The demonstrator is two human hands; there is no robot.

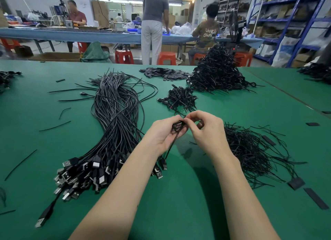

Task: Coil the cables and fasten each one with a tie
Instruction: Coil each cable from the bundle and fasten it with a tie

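fingertips (189, 120) of both hands are shown pinched together on a small black coil (177, 126), held above the green table (179, 195). left hand (165, 132): fingers curled round the coil, which is cradled against its palm. right hand (208, 130): thumb and forefinger closed at the coil's top, apparently on a thin tie; the tie itself is too fine to be made out. one cable tail (171, 146) is seen hanging from the coil, its long axis running down and toward the wearer, ending at a usb plug (163, 164). relative to the coil: the uncoiled cable bundle (114, 118) lies to the left, nearer the left hand; the loose ties (250, 150) lie to the right, beside the right hand; a small heap of finished coils (180, 98) lies just beyond. fastening is judged to be the step in hand.
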